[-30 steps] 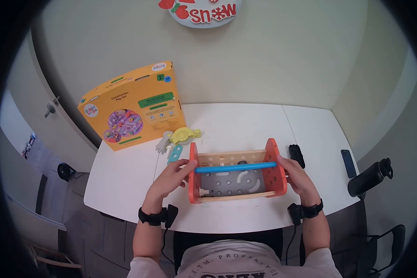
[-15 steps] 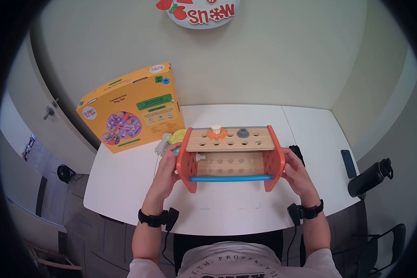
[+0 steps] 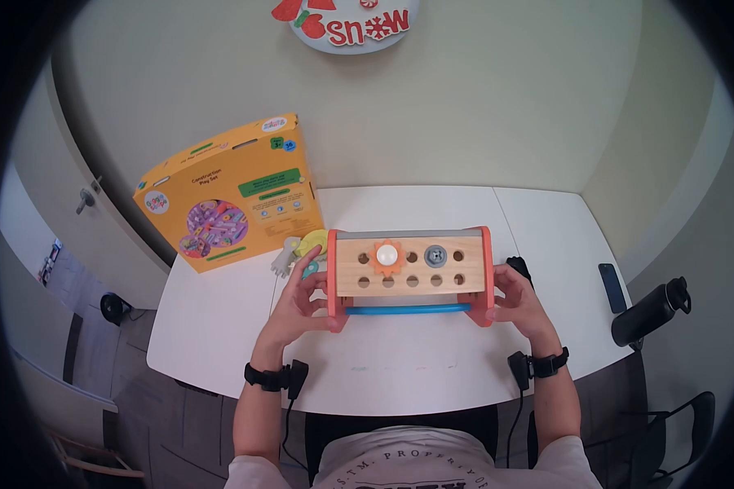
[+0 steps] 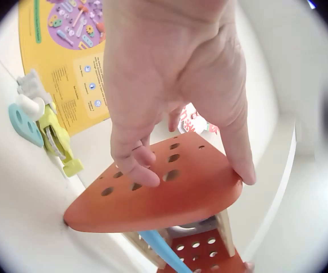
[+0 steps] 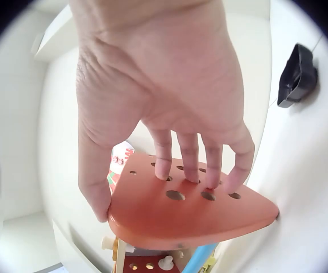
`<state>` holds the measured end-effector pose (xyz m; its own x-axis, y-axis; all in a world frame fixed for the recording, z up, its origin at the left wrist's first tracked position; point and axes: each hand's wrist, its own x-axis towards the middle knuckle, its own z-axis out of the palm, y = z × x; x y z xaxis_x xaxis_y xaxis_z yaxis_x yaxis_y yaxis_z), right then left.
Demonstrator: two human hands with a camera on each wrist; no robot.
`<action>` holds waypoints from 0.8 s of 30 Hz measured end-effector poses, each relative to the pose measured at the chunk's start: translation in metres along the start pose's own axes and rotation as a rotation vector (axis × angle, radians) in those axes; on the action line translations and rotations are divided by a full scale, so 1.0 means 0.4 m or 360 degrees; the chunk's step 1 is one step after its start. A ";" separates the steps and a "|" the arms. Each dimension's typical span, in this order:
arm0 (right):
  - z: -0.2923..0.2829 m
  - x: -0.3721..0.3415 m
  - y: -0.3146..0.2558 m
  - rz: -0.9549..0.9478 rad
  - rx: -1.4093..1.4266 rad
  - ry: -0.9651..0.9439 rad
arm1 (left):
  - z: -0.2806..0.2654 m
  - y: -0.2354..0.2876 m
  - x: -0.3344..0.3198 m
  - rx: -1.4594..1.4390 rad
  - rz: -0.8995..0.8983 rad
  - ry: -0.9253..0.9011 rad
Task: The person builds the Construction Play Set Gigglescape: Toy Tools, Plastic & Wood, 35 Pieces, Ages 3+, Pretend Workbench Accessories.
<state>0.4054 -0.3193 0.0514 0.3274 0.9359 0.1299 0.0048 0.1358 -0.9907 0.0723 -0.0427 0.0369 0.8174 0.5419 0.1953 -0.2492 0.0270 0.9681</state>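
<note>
A wooden toy toolbox (image 3: pixel 416 287) with red end panels lies between my two hands, its holed wooden panel facing the head camera. On that panel are an orange gear (image 3: pixel 373 259) with a white bolt (image 3: pixel 387 255) through it and a grey screw (image 3: pixel 436 256). A blue bar (image 3: pixel 408 310) runs along the side nearest me. My left hand (image 3: pixel 289 303) grips the left red panel (image 4: pixel 158 196), thumb at its edge and fingertips against its holed face. My right hand (image 3: pixel 520 301) holds the right red panel (image 5: pixel 181 210) likewise, fingertips at the holes.
A yellow play-set box (image 3: pixel 236 196) stands at the back left. Beside it lie yellow (image 4: pixel 56 136), grey and teal (image 4: pixel 25 125) toy pieces. To the right are a black object (image 5: pixel 298 77), a phone (image 3: pixel 612 287) and a black bottle (image 3: pixel 648 314) at the table (image 3: pixel 408 375) edge.
Both hands have tipped the toolbox over, so its inside turned away and the holed panel with the gear and screw came round to face up. The blue bar moved toward me.
</note>
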 end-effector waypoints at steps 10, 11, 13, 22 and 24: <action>-0.017 0.001 0.007 0.0092 -0.0275 -0.0031 | 0.005 0.023 -0.008 0.0507 -0.0066 -0.0088; -0.018 0.000 0.006 0.0133 -0.0304 -0.0017 | 0.004 0.026 -0.008 0.0537 -0.0095 -0.0086; -0.025 0.003 0.019 0.0150 -0.0407 -0.0020 | 0.007 0.031 -0.010 0.0597 -0.0120 -0.0068; -0.036 0.006 0.039 0.0131 -0.0705 0.0147 | 0.066 0.068 -0.019 0.0891 -0.0162 -0.0009; -0.040 0.008 0.046 0.0157 -0.0741 0.0144 | 0.087 0.064 -0.026 0.0939 -0.0183 0.0015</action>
<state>0.4218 -0.3190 0.0331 0.4285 0.9021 0.0510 0.3851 -0.1313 -0.9135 0.0754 -0.0766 0.0653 0.8166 0.5708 0.0853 0.1733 -0.3835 0.9071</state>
